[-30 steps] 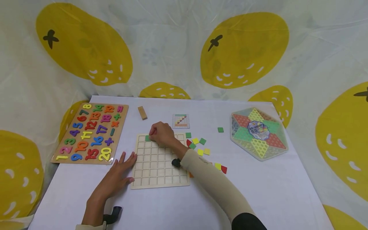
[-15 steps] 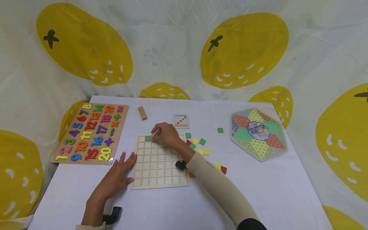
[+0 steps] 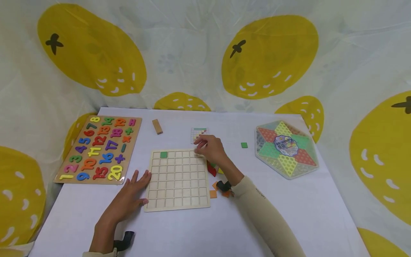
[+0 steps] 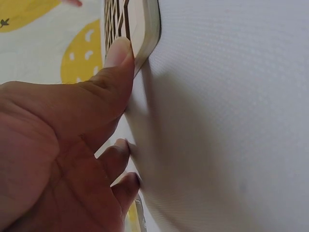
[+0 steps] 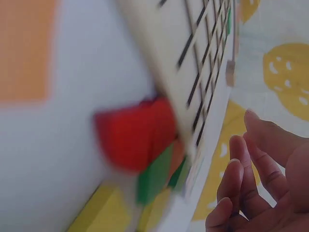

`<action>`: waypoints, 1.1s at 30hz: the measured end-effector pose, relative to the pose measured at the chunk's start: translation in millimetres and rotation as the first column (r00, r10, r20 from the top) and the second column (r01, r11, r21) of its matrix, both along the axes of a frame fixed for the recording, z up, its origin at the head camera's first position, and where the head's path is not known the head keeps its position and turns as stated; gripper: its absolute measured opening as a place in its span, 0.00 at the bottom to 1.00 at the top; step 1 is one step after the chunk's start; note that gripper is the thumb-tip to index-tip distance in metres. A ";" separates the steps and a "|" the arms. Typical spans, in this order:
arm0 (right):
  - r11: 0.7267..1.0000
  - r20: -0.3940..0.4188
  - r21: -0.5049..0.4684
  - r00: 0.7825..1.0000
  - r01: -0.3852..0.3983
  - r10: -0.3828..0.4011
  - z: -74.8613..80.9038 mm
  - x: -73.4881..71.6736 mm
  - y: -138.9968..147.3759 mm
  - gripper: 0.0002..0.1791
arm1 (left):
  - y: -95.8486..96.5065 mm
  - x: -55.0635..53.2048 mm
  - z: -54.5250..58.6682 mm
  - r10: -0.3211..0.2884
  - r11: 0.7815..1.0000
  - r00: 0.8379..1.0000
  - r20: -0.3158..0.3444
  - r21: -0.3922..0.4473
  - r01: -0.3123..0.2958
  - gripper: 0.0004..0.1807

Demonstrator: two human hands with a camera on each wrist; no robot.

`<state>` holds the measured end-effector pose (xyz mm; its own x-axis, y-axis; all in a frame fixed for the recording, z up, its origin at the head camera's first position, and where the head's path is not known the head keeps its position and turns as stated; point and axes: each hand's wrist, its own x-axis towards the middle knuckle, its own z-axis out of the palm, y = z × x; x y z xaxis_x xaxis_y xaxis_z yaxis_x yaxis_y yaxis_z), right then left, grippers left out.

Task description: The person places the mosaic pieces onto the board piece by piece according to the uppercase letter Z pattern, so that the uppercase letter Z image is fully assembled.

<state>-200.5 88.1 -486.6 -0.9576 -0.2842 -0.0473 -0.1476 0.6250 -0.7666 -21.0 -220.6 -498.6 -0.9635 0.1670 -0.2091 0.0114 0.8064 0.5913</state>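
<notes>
A wooden grid board point(image 3: 178, 184) lies on the white table, with one green square tile point(image 3: 163, 154) in its top row, second cell from the left. My left hand point(image 3: 128, 196) rests at the board's left side, fingers spread; in the left wrist view its thumb point(image 4: 118, 58) touches the board's edge. Over the board's upper right corner is my right hand point(image 3: 213, 150), fingers loosely bent with nothing between them. It partly covers a small pattern card point(image 3: 196, 132). Red pieces point(image 5: 137, 135) and green and yellow ones lie beside the board, blurred in the right wrist view.
A number puzzle board point(image 3: 99, 150) lies at the left. A small wooden block point(image 3: 157, 126) is behind the grid board. Orange tiles point(image 3: 213, 194) lie at its right edge, partly under the right arm. Farther right are a lone green tile point(image 3: 244, 145) and a hexagonal game box point(image 3: 287, 149).
My right hand has moved right along the board's top edge, away from the green tile, which stays in its cell. My left hand has kept its place.
</notes>
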 end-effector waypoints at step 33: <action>0.992 -0.029 0.032 0.992 0.125 -0.124 -1.2 -8.0 25.0 0.07 | -1.3 -0.4 2.6 -0.021 0.998 0.998 0.058 0.059 0.017 0.52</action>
<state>-208.6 113.2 -487.8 -0.9865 -0.1610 -0.0288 -0.0868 0.6648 -0.7419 -21.4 -221.9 -496.1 -0.9464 0.1988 -0.2546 -0.0098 0.7702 0.6377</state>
